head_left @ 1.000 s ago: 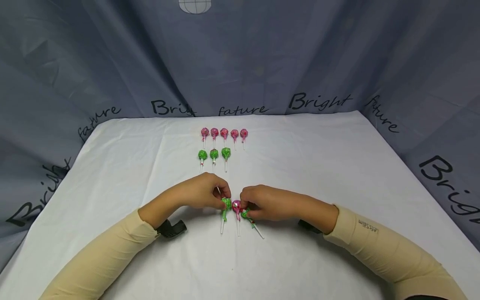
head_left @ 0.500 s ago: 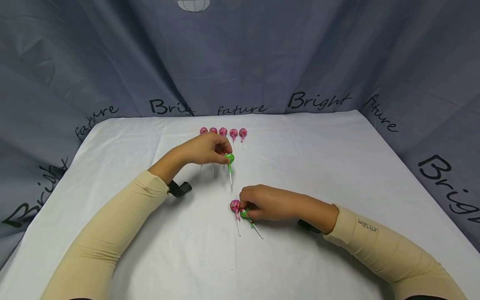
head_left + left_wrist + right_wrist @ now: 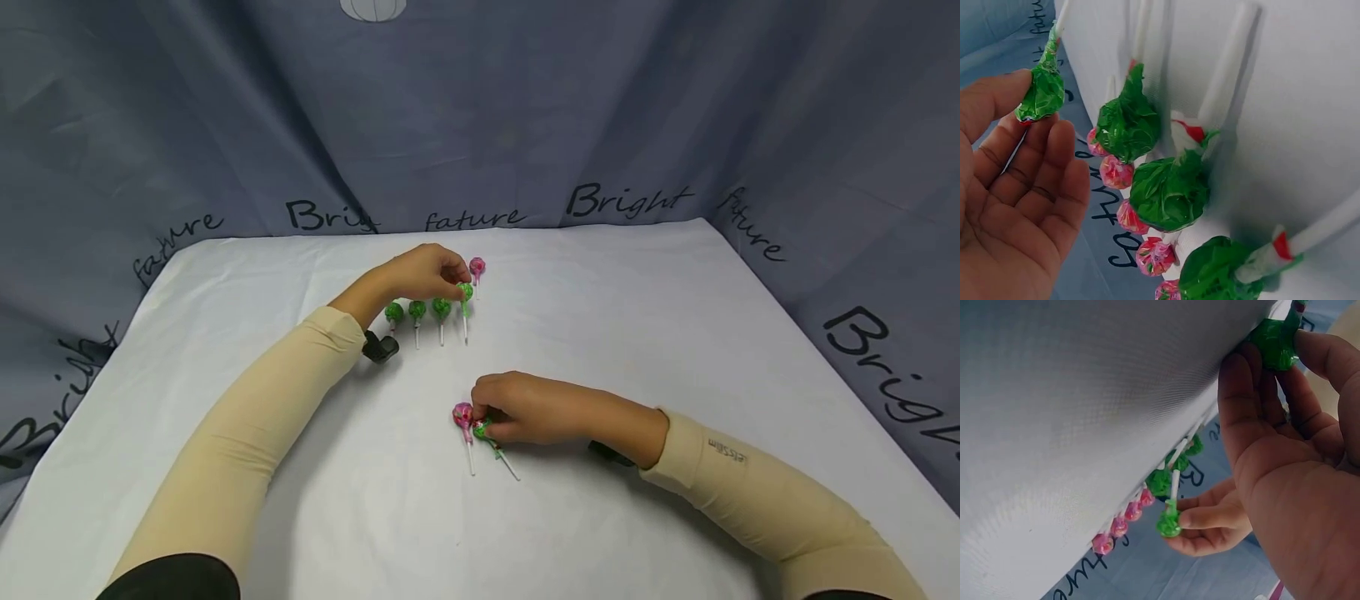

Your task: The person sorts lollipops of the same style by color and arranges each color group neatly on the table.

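Note:
My left hand [image 3: 429, 272] pinches a green-wrapped lollipop [image 3: 1046, 94] by its head, at the right end of a row of green lollipops [image 3: 417, 310]. In the left wrist view, thumb and fingertips grip the wrapper, and the stick points up and away from the palm. Nearer the front, my right hand [image 3: 525, 408] pinches the head of another green lollipop [image 3: 1275, 344], whose stick slants toward the front right. Just left of those fingers lies a pink lollipop [image 3: 462, 414], close beside the green one.
Behind the green row stands a row of pink lollipops [image 3: 1137, 215], mostly hidden by the left hand in the head view; one pink lollipop [image 3: 477, 267] shows at its right end. A white cloth [image 3: 600, 317] covers the table, with a grey curtain [image 3: 480, 108] behind.
My left hand has carried its green lollipop from beside the front pink one, away and up to the end of the green row. The right hand has stayed in place. The view has shifted slightly.

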A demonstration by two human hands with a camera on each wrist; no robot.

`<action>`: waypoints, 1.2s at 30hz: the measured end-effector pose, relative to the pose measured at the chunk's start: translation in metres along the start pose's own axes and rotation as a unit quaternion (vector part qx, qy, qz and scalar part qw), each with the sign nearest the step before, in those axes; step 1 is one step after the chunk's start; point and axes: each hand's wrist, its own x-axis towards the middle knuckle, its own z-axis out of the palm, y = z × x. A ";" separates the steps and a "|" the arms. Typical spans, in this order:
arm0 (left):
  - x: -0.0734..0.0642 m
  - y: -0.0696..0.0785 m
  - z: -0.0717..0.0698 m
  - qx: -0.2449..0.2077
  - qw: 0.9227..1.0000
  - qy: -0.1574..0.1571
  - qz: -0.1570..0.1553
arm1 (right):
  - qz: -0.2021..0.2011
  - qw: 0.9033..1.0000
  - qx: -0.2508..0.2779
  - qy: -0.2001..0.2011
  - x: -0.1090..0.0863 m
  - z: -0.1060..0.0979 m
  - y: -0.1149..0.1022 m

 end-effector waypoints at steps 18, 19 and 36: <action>0.012 -0.014 0.012 0.047 0.999 -0.020 -0.006 | 0.009 1.000 -0.001 -0.004 0.001 0.001 -0.002; 0.011 -0.014 0.013 0.052 0.998 -0.020 -0.008 | 0.010 1.000 -0.002 -0.005 0.001 0.001 -0.002; 0.008 -0.019 0.014 0.047 0.999 -0.017 -0.006 | 0.018 1.000 -0.010 -0.004 0.000 0.000 -0.003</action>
